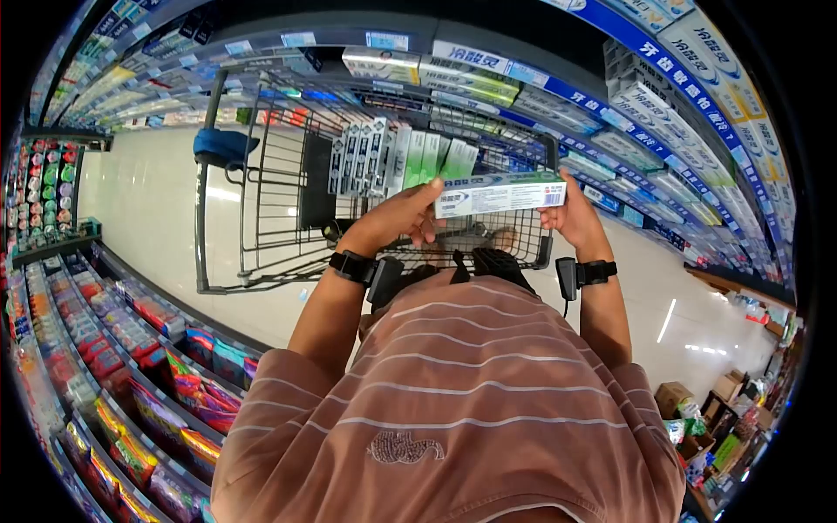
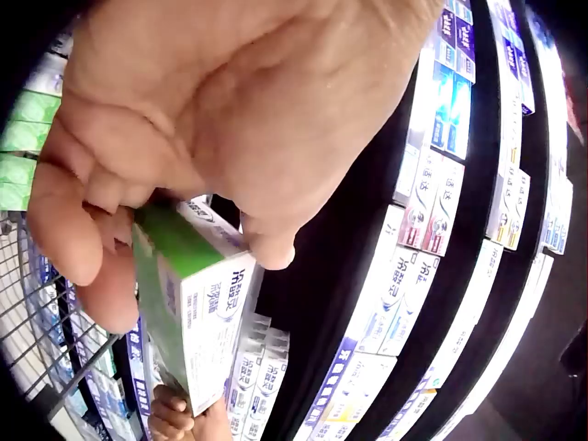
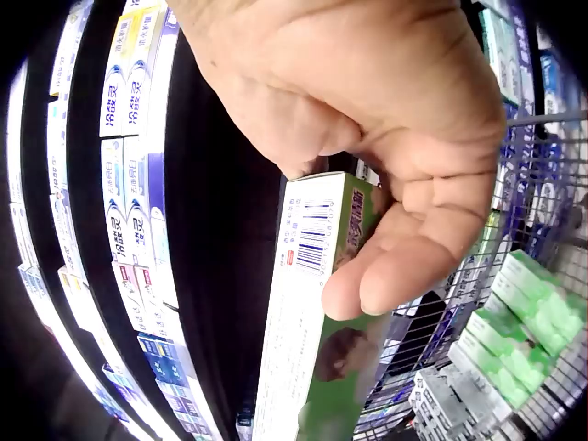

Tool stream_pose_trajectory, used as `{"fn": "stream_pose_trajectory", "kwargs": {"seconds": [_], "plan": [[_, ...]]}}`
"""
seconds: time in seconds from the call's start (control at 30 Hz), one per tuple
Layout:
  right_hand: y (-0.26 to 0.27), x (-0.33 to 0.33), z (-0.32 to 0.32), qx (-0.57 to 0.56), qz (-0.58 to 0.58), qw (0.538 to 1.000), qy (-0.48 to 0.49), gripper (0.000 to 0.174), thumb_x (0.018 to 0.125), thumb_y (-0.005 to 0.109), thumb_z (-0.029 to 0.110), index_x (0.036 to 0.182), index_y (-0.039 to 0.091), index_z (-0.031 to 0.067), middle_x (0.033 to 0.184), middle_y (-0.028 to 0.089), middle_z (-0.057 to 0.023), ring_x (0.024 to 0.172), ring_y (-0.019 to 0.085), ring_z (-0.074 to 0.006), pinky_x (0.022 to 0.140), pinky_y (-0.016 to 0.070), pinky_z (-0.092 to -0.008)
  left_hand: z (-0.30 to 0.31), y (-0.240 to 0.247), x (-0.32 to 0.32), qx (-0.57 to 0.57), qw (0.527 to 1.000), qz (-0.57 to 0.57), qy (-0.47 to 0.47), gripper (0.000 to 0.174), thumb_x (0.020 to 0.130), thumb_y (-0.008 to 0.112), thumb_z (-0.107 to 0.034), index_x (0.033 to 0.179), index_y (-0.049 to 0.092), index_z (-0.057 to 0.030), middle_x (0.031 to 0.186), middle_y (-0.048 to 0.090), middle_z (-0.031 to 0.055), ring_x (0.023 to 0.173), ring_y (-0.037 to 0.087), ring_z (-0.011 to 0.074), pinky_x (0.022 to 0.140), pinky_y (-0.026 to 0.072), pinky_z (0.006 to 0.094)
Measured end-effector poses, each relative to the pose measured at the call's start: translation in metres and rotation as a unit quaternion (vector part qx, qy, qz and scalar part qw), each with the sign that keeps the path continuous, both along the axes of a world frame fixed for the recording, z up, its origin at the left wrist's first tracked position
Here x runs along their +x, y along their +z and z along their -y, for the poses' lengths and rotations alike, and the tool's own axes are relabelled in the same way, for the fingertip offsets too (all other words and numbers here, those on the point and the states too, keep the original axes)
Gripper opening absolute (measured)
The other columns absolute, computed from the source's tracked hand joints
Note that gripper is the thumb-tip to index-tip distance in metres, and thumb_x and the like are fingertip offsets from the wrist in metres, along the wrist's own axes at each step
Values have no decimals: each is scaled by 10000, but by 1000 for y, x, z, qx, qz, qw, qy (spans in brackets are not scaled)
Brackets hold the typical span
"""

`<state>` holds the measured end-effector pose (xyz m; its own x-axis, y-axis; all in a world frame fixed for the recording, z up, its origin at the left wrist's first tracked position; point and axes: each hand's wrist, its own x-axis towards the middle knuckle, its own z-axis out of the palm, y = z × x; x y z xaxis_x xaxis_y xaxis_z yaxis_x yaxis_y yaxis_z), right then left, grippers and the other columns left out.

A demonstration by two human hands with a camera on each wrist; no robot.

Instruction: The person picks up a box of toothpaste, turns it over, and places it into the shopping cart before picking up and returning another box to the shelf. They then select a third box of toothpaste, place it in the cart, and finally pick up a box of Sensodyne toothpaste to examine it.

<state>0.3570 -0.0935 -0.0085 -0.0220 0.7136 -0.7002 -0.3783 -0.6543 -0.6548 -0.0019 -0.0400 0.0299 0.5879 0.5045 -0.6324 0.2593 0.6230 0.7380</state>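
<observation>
A long white and green toothpaste box (image 1: pixel 500 199) is held level by its two ends above the shopping cart. My left hand (image 1: pixel 397 216) grips the left end; in the left wrist view, the thumb of the left hand (image 2: pixel 239 101) lies on the box (image 2: pixel 216 312) and its fingers curl beneath. The right end is pinched by my right hand (image 1: pixel 575 213). The right wrist view shows the right hand (image 3: pixel 367 138) with thumb and fingers around the end by the barcode of the box (image 3: pixel 317 276).
The wire cart (image 1: pixel 279 231) holds several upright boxes (image 1: pixel 359 161), white and green, just beyond my hands. Shelves of boxed toothpaste (image 1: pixel 645 113) curve along the back and right. Another shelf with colourful packs (image 1: pixel 131 375) stands at left, and cartons (image 1: pixel 671 398) sit on the floor at lower right.
</observation>
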Motion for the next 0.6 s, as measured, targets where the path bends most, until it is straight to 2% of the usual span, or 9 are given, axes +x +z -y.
{"fn": "stream_pose_trajectory", "kwargs": {"seconds": [0.07, 0.17, 0.6], "plan": [[-4, 6, 10, -9, -3, 1000, 5, 610, 1016, 450, 591, 1056, 630, 10, 756, 701, -137, 560, 676, -193, 487, 576, -311, 8, -9, 3, 6, 1000, 0, -29, 810, 987, 394, -698, 1245, 529, 58, 928, 673, 125, 675, 645, 135, 528, 504, 258], [-9, 11, 15, -26, -6, 1000, 10, 622, 1013, 448, 602, 1104, 624, 13, 747, 702, -129, 562, 681, -189, 480, 574, -308, 13, -9, 5, 0, 999, 5, -43, 824, 976, 398, -713, 1225, 534, 60, 927, 674, 122, 677, 644, 143, 538, 512, 258], [-7, 9, 23, -40, 3, 999, -3, 636, 1016, 446, 600, 1126, 610, -5, 750, 698, -127, 556, 671, -189, 462, 559, -306, 19, -16, 7, -3, 999, 11, -40, 856, 953, 422, -737, 1190, 544, 77, 917, 691, 131, 683, 645, 145, 533, 511, 253]]}}
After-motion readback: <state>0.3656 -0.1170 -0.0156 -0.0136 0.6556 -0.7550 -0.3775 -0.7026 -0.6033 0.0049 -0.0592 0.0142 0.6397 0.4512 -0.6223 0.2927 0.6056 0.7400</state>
